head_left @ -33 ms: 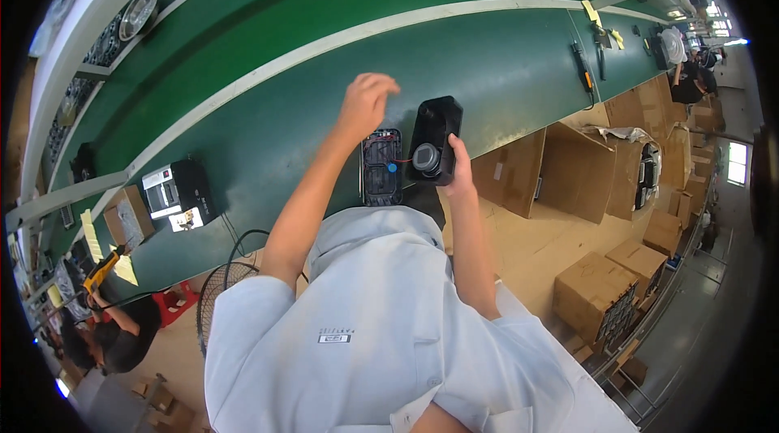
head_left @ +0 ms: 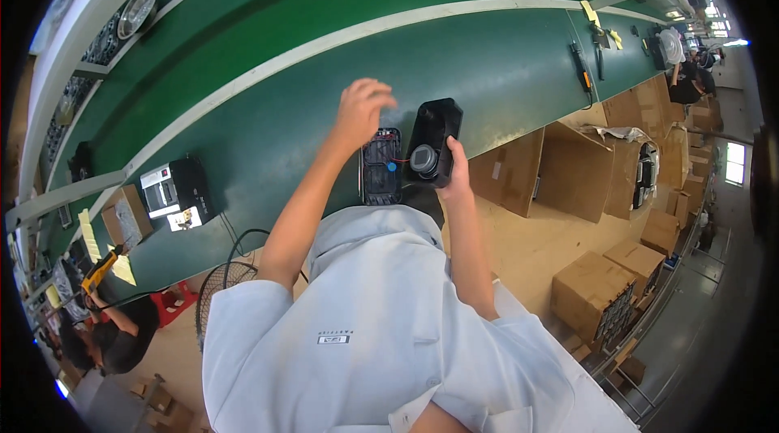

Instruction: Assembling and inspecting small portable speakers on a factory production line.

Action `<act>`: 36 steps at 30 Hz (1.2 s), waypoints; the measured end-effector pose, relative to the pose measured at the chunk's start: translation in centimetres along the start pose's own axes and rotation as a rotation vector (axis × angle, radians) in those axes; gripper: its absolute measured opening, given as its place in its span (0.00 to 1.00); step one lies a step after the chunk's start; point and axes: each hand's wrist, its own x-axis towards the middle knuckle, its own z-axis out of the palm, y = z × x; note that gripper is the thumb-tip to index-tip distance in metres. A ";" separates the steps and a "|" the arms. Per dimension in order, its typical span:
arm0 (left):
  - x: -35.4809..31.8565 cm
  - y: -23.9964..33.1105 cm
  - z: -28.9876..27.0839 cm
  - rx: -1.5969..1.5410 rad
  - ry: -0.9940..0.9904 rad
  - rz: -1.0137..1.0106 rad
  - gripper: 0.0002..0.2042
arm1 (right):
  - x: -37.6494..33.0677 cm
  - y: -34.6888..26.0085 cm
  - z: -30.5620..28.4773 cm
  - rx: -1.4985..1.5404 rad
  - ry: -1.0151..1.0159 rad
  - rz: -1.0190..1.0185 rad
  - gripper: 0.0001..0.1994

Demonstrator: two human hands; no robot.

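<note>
Near the middle of the frame, a black box-shaped speaker housing with a round grey driver on its face (head_left: 432,143) is held upright in the right hand (head_left: 454,173), whose grip is closed around the housing's lower right edge, with the thumb laid along the side. Just to the left of it, a flat black rectangular panel with open internal parts and thin red wiring (head_left: 380,165) is seen lying on the long dark green table (head_left: 503,68), touching or nearly touching the housing; which of the two cannot be told. The left hand (head_left: 359,112) is raised above the upper end of that panel, its grip loosely curled and half open, with nothing held in it; whether the fingertips touch anything cannot be told. A pale stripe is seen running along the table from the lower left to the upper right. At the left of the frame, a small black and white boxy device (head_left: 174,189) is set on the table, well apart from the hands. Open brown cardboard boxes (head_left: 568,173) are stacked at the right, beside the table's edge. In the lower left corner, another person in dark clothing (head_left: 114,336) is seen bent over, with a yellow tool (head_left: 101,268) held close by.
</note>
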 end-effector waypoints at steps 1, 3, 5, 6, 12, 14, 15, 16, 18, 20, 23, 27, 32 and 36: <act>-2.0 0.7 -0.6 0.106 -0.120 0.056 0.13 | -0.9 0.7 0.6 0.018 -0.002 -0.004 0.20; -5.2 2.0 -0.8 0.211 -0.226 0.099 0.15 | -2.2 2.2 1.3 0.021 -0.005 0.009 0.21; -7.8 2.7 0.2 0.195 -0.285 0.098 0.16 | -3.2 3.3 1.7 -0.031 0.022 -0.027 0.22; -8.8 2.8 0.7 0.188 -0.279 0.095 0.16 | -2.6 4.2 0.1 -0.102 0.077 -0.070 0.22; -10.2 2.2 1.6 0.236 -0.168 -0.038 0.13 | -2.9 5.5 0.4 -0.353 0.157 -0.258 0.28; -10.2 2.7 1.6 0.233 -0.170 -0.064 0.10 | -2.7 6.0 1.1 -0.445 0.215 -0.338 0.33; -9.8 2.9 1.8 0.281 -0.184 -0.106 0.10 | -2.7 6.0 1.4 -0.503 0.239 -0.338 0.37; -9.5 3.4 2.1 0.330 -0.194 -0.157 0.09 | -2.7 6.0 1.8 -0.556 0.259 -0.349 0.36; -8.8 3.8 3.4 0.324 -0.141 -0.196 0.09 | -2.5 5.3 2.9 -0.697 0.258 -0.357 0.37; -7.8 3.3 4.4 0.318 -0.089 -0.217 0.09 | -1.7 4.6 3.8 -0.805 0.252 -0.404 0.37; -6.6 2.7 4.8 0.241 0.048 -0.143 0.12 | -0.5 3.6 4.5 -0.982 0.245 -0.476 0.39; -6.6 1.9 3.8 0.155 0.111 -0.179 0.15 | 0.5 3.3 3.4 -1.213 0.256 -0.603 0.42; -7.8 0.4 3.0 0.063 0.106 -0.221 0.16 | 0.2 4.2 4.4 -1.329 0.238 -0.669 0.44; -8.0 0.1 2.9 -0.016 0.096 -0.257 0.17 | -0.7 4.5 6.6 -1.554 0.275 -0.632 0.47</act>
